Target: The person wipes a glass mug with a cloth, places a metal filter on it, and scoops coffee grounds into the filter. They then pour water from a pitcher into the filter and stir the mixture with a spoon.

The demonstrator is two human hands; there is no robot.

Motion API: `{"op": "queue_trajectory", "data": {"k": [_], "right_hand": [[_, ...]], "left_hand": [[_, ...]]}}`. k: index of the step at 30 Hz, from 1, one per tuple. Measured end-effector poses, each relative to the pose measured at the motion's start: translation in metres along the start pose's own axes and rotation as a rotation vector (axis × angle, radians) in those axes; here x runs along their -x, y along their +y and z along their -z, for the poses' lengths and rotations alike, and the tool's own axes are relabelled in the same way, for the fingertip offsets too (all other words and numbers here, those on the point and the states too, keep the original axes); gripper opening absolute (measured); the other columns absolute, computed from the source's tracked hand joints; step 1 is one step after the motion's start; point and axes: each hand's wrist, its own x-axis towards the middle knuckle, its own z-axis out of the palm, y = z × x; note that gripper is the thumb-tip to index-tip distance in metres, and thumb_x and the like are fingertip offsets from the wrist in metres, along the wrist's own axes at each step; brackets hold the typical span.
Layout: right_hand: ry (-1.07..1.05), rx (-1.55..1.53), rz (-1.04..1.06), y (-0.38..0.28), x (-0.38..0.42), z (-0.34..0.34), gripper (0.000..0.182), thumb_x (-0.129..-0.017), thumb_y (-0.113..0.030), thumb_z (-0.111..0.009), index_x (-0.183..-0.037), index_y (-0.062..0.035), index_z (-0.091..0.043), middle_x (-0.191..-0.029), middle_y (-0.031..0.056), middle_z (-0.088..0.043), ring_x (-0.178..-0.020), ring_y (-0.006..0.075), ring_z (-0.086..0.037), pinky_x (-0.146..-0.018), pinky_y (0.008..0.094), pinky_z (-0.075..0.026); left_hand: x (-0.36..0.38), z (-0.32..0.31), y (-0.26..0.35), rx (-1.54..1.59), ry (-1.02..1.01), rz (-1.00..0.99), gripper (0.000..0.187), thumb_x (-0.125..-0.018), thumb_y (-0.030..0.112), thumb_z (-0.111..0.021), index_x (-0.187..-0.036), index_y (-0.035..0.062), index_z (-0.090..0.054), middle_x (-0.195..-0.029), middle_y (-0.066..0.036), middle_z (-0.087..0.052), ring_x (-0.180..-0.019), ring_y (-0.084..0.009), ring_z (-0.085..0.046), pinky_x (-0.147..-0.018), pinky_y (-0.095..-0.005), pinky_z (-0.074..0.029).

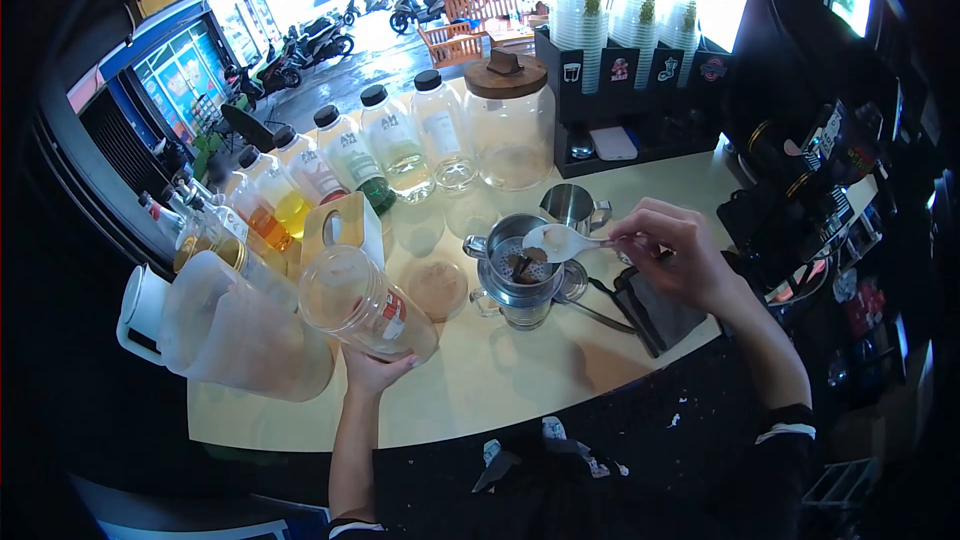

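Observation:
My left hand (375, 368) is wrapped round the lower side of a clear plastic jar (350, 300), tilted with its open mouth facing up. A white spoon (560, 243) is pinched by its handle in my right hand (672, 250). Its bowl sits over a metal drip filter (484, 258) with some dark brown grounds inside, and a little brown powder shows on the spoon. Beneath the filter stands a glass mug (526, 318). Just behind it is a metal cup (572, 202) with a handle. A round lid (437, 288) lies flat between jar and filter.
A large pitcher (240, 325) stands left of the jar. Several black-capped bottles (395, 145) and a wooden-lidded jar (510, 135) line the back. Stacked plastic cups (580, 15) fill a black holder (640, 125). A dark cloth (655, 310) lies at the counter's (470, 405) right edge.

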Motion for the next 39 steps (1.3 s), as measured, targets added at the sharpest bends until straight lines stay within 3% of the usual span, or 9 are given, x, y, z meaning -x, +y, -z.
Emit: {"op": "queue_trajectory", "data": {"k": [7,9,15,28,30,31,33,39], "right_hand": [[-0.022,0.021,-0.050,0.001,-0.006,0.003,0.009,-0.082,0.000,-0.063,-0.091,-0.0029,-0.063,-0.082,0.0092,-0.062,-0.072,0.0213,-0.063,-0.059,0.0302,-0.050],[0.080,0.031,0.033,0.004,-0.012,0.001,0.008,-0.082,0.000,-0.062,-0.090,-0.0025,-0.062,-0.082,0.0096,-0.062,-0.072,0.0223,-0.063,-0.059,0.0308,-0.050],[0.079,0.130,0.095,0.007,-0.016,-0.013,0.007,-0.083,-0.001,-0.062,-0.089,-0.0018,-0.061,-0.080,0.0102,-0.061,-0.069,0.0276,-0.063,-0.060,0.0333,-0.050],[0.154,0.134,0.146,0.010,-0.012,-0.016,0.009,-0.083,-0.002,-0.063,-0.091,-0.0030,-0.060,-0.078,0.0095,-0.059,-0.066,0.0286,-0.062,-0.057,0.0354,-0.048],[0.149,0.158,0.184,0.014,-0.010,-0.018,0.010,-0.082,-0.001,-0.063,-0.092,-0.0037,-0.060,-0.078,0.0091,-0.059,-0.067,0.0285,-0.062,-0.057,0.0356,-0.048],[0.151,0.159,0.183,0.014,-0.009,-0.018,0.010,-0.082,-0.001,-0.063,-0.092,-0.0037,-0.060,-0.078,0.0091,-0.059,-0.067,0.0285,-0.062,-0.057,0.0356,-0.048],[0.171,0.181,0.187,0.011,-0.008,-0.018,0.010,-0.082,-0.001,-0.063,-0.092,-0.0039,-0.060,-0.079,0.0091,-0.060,-0.068,0.0285,-0.062,-0.057,0.0359,-0.048],[0.161,0.123,0.146,-0.004,-0.014,-0.012,0.010,-0.083,-0.003,-0.063,-0.092,-0.0037,-0.060,-0.079,0.0101,-0.059,-0.067,0.0277,-0.061,-0.058,0.0350,-0.047]], "left_hand": [[0.000,0.001,-0.004,0.020,-0.019,0.011,0.114,-0.047,0.027,-0.092,-0.136,-0.0048,-0.029,-0.125,-0.015,-0.051,-0.115,-0.0237,-0.053,-0.100,-0.0387,-0.043],[0.000,0.001,-0.003,0.013,-0.020,0.009,0.115,-0.047,0.028,-0.092,-0.137,-0.0047,-0.028,-0.125,-0.015,-0.051,-0.116,-0.0237,-0.052,-0.100,-0.0388,-0.043],[0.000,0.001,-0.005,0.019,-0.006,0.030,0.117,-0.046,0.028,-0.092,-0.137,-0.0051,-0.027,-0.125,-0.015,-0.051,-0.116,-0.0238,-0.053,-0.100,-0.0387,-0.043],[-0.002,-0.003,0.007,0.001,-0.007,0.017,0.115,-0.046,0.027,-0.092,-0.136,-0.0052,-0.028,-0.125,-0.015,-0.052,-0.115,-0.0237,-0.053,-0.100,-0.0387,-0.043],[-0.001,-0.004,0.006,0.017,0.019,-0.018,0.093,-0.050,0.028,-0.091,-0.125,0.0027,-0.043,-0.117,-0.009,-0.055,-0.109,-0.0219,-0.056,-0.096,-0.0378,-0.045],[-0.001,-0.003,0.005,0.017,0.016,-0.020,0.093,-0.050,0.028,-0.091,-0.125,0.0027,-0.043,-0.117,-0.009,-0.055,-0.109,-0.0219,-0.056,-0.096,-0.0378,-0.045],[-0.002,0.000,0.003,0.013,-0.025,0.018,0.112,-0.046,0.024,-0.090,-0.136,-0.0053,-0.029,-0.124,-0.015,-0.052,-0.115,-0.0240,-0.054,-0.100,-0.0387,-0.043],[-0.001,0.004,0.000,-0.096,-0.044,0.029,0.107,-0.046,0.025,-0.088,-0.134,-0.0047,-0.034,-0.120,-0.013,-0.057,-0.113,-0.0221,-0.055,-0.100,-0.0362,-0.043]]}}
